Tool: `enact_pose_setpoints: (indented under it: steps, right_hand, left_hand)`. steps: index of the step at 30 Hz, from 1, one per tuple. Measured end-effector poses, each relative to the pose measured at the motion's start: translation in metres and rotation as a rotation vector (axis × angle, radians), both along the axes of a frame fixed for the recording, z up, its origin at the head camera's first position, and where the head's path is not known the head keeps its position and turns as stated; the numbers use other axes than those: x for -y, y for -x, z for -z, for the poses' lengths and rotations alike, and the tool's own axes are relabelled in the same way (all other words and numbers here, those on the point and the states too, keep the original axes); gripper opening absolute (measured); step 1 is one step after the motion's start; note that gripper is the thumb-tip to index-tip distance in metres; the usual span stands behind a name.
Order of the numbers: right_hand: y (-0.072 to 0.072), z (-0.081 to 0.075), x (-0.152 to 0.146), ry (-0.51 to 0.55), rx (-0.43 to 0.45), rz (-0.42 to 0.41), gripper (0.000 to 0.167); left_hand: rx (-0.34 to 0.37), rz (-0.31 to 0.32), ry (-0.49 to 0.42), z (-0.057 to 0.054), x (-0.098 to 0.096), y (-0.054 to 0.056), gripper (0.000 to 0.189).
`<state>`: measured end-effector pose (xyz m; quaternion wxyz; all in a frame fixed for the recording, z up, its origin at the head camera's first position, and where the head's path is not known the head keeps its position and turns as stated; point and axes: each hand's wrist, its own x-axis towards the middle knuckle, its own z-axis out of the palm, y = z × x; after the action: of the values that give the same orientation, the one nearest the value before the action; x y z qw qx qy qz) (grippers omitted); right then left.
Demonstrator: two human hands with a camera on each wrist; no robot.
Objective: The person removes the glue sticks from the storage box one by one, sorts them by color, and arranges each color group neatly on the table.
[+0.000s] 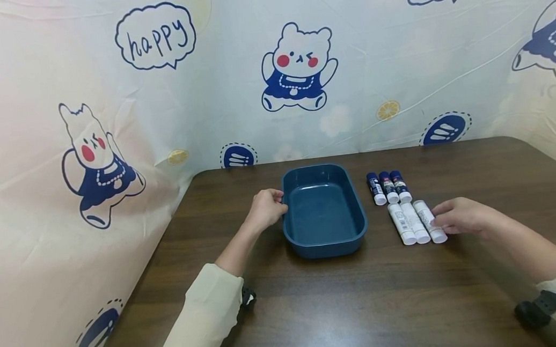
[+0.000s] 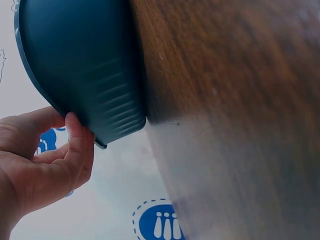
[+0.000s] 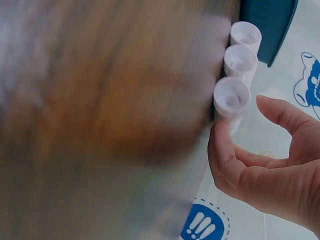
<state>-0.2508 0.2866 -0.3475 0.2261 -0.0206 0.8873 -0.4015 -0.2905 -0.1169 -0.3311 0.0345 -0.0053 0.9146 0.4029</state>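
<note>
In the head view a dark teal rectangular tub (image 1: 324,213) stands mid-table. My left hand (image 1: 267,209) pinches its left rim, thumb and fingers at the edge in the left wrist view (image 2: 55,155). To the right of the tub lie several glue sticks in two rows. The front row is three white glue sticks, with the rightmost white glue stick (image 1: 429,222) a little apart from its neighbours. My right hand (image 1: 465,217) is beside that stick. In the right wrist view, its fingers are at the side of the nearest white tube (image 3: 232,97), while the thumb stands off it.
Behind the white sticks, three dark blue glue sticks with white ends (image 1: 388,187) lie side by side. All rest on a brown wooden table (image 1: 316,305). A printed cloth (image 1: 233,90) with cartoon bears hangs behind the table and along its left side.
</note>
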Motion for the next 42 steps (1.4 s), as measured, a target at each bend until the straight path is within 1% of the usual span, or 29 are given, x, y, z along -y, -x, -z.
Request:
enact_pose_setpoints:
  steps: [3,6,12,27,37,42]
  right_hand:
    - [-0.0007,-0.0041,-0.0024,-0.031,-0.016,0.008,0.067]
    - [-0.0006,-0.0056,-0.0040,-0.029,-0.020,0.010,0.068]
    - [-0.0003,-0.0037,-0.0043,-0.020,0.001,0.011,0.066]
    - [0.0001,-0.0030,-0.0026,-0.006,0.013,0.031,0.066]
    - [0.0029,0.0007,-0.0021,-0.030,-0.009,0.007,0.062]
    - [0.0044,0.0026,-0.0012,-0.006,-0.005,-0.004,0.061]
  left_hand:
    - [-0.005,0.000,0.005,-0.0002,0.0001,0.0002,0.038]
    - [-0.007,-0.002,0.006,-0.0005,0.0003,0.0000,0.038]
    - [-0.001,-0.005,-0.004,-0.0004,-0.0003,-0.0003,0.038]
    - [0.010,-0.001,-0.018,-0.0009,-0.0007,-0.0006,0.037]
    - [0.001,-0.003,-0.008,-0.0010,-0.0003,-0.0010,0.038]
    - [0.010,-0.006,-0.010,-0.0017,-0.0007,-0.0014,0.038]
